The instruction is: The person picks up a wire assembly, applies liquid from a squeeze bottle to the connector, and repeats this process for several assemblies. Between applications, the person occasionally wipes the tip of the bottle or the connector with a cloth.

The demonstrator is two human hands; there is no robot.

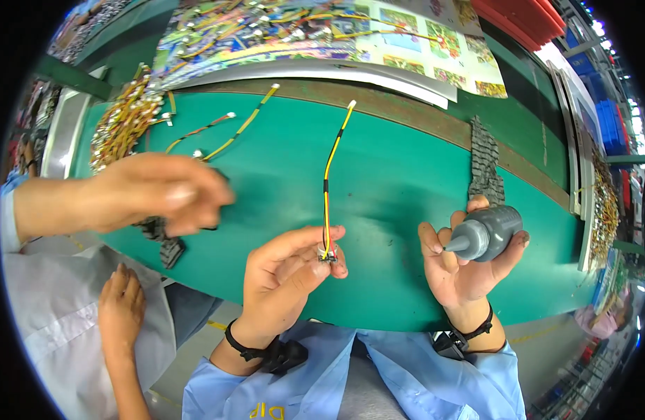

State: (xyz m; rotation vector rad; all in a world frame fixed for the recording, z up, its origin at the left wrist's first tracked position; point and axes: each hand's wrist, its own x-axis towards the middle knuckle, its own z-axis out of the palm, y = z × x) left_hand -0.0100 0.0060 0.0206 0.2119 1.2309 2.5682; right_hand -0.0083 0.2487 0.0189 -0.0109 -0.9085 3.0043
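Note:
Pinched between the thumb and fingers of my left hand (284,276) is the near connector end of a wire harness (326,185). Its yellow, black and red wires run away from me over the green mat, ending in a small white connector. My right hand (469,269) is wrapped round a squeeze bottle (496,232) with dark contents. The bottle lies tilted in the palm, its pointed nozzle aimed left toward the harness but well apart from it. Black bands circle both my wrists.
A co-worker's blurred hand (161,192) reaches over the mat at left; their other hand (121,308) rests low. Beyond are a pile of harnesses (126,126), loose harnesses (245,126), and a picture-covered sheet (469,59) bearing more wires. A striped dark cloth (485,161) lies at right.

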